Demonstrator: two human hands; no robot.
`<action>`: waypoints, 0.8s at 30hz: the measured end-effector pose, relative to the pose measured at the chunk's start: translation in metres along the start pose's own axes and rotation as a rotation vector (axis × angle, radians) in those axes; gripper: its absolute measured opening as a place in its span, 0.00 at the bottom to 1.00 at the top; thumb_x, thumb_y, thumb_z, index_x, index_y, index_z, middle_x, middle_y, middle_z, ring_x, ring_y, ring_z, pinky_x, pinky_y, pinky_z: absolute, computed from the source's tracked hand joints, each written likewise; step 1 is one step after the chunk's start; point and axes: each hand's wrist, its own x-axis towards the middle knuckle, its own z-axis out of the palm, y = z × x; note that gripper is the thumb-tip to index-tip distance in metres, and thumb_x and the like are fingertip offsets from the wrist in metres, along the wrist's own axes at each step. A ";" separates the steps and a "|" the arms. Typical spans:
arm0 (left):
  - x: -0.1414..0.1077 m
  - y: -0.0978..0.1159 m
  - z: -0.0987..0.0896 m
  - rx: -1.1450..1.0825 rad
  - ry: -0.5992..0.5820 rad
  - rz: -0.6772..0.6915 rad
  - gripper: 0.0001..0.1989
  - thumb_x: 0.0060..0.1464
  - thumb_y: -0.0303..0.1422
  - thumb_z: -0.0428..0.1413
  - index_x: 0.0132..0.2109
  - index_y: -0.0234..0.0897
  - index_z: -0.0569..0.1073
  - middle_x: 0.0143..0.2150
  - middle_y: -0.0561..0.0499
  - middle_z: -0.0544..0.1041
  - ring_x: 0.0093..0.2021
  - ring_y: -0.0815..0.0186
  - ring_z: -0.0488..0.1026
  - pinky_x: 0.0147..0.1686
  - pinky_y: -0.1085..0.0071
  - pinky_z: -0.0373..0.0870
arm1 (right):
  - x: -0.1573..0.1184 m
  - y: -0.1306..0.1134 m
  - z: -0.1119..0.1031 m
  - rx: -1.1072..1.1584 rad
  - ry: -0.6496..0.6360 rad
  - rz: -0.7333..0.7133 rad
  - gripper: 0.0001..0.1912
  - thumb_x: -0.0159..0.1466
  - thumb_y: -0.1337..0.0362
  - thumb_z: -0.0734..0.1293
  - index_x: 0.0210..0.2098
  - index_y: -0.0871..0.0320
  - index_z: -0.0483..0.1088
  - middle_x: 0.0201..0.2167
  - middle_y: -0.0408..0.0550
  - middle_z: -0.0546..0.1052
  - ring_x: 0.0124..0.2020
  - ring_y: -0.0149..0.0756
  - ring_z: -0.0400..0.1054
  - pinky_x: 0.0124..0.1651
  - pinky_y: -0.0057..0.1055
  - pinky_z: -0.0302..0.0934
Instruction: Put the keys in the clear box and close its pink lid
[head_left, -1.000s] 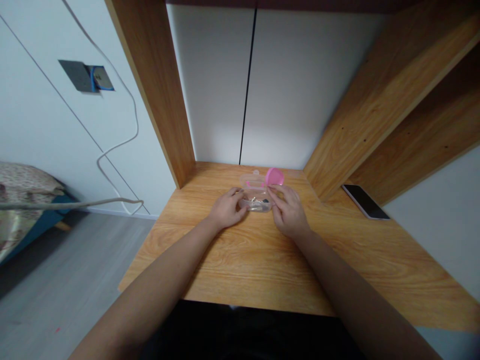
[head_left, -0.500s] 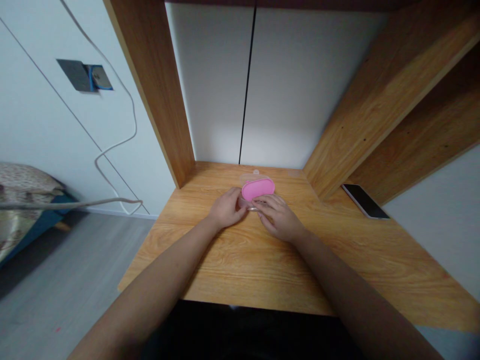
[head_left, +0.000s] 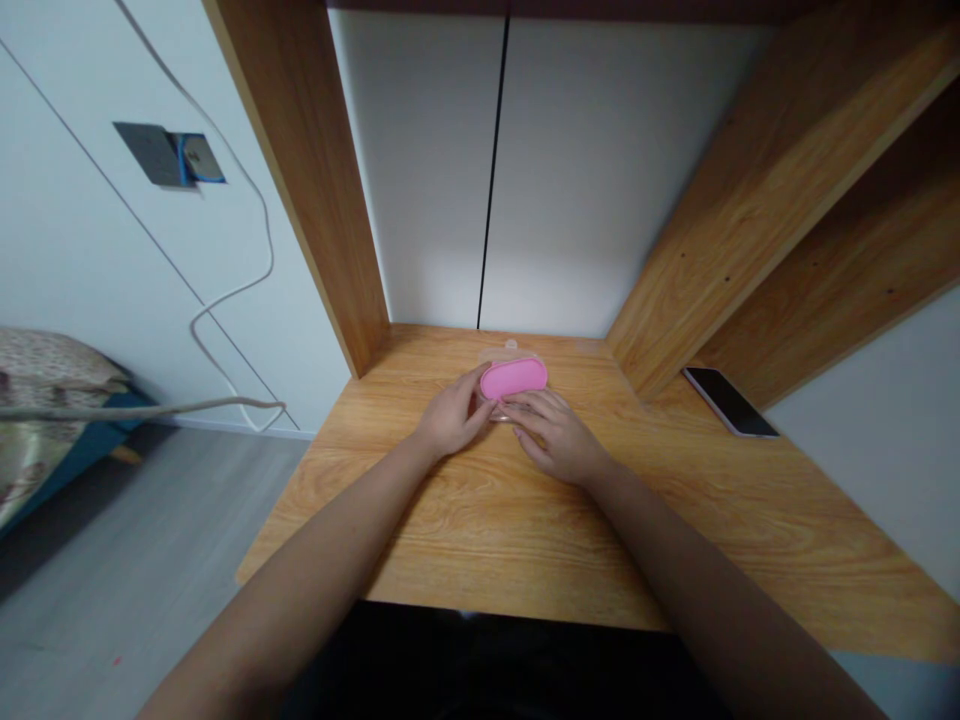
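A pink oval case (head_left: 514,379) lies at the back of the wooden desk, with clear plastic packaging (head_left: 511,346) showing behind and below it. My left hand (head_left: 452,415) is closed on the case's left side, its thumb at the lower left edge. From the right, my right hand (head_left: 553,432) has its fingers bent over the case's near edge, closed on it. The fingertips of both hands almost meet at the near edge, and the parts beneath them are hidden.
On the right of the desk (head_left: 465,540) lies a dark-screened phone (head_left: 731,402). Wooden side panels and a white back wall enclose the desk. A white cable (head_left: 268,230) hangs at the left, above a patterned cloth (head_left: 45,365).
The pink case has shifted slightly left and tilted down flatter. My left fingers and thumb have moved onto its left edge; my right hand has barely moved.
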 end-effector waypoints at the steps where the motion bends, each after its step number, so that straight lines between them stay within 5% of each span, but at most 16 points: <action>1: 0.000 0.000 0.000 -0.004 0.007 -0.002 0.28 0.65 0.39 0.50 0.68 0.37 0.58 0.65 0.40 0.68 0.62 0.55 0.69 0.62 0.57 0.66 | 0.000 0.000 0.000 0.001 0.000 0.000 0.25 0.65 0.69 0.62 0.61 0.50 0.67 0.58 0.52 0.72 0.59 0.46 0.64 0.63 0.52 0.57; 11: 0.001 0.001 0.001 0.032 0.035 -0.033 0.23 0.67 0.39 0.48 0.64 0.35 0.64 0.58 0.41 0.75 0.54 0.56 0.74 0.56 0.59 0.69 | 0.000 0.000 -0.002 -0.005 0.055 0.026 0.25 0.66 0.68 0.61 0.61 0.49 0.67 0.57 0.51 0.72 0.59 0.45 0.64 0.63 0.49 0.57; 17: 0.002 0.002 0.000 0.053 0.030 -0.031 0.23 0.66 0.39 0.48 0.64 0.34 0.65 0.56 0.41 0.75 0.53 0.57 0.74 0.55 0.60 0.69 | -0.001 0.005 0.001 -0.131 0.126 0.245 0.25 0.66 0.63 0.63 0.63 0.52 0.65 0.63 0.54 0.66 0.66 0.49 0.56 0.68 0.54 0.47; 24: 0.003 0.001 0.000 0.095 0.016 -0.050 0.22 0.66 0.41 0.48 0.61 0.34 0.68 0.51 0.40 0.77 0.50 0.56 0.75 0.52 0.60 0.71 | -0.005 0.015 0.007 -0.121 0.073 0.345 0.27 0.68 0.57 0.62 0.65 0.55 0.62 0.67 0.57 0.60 0.69 0.50 0.52 0.67 0.52 0.53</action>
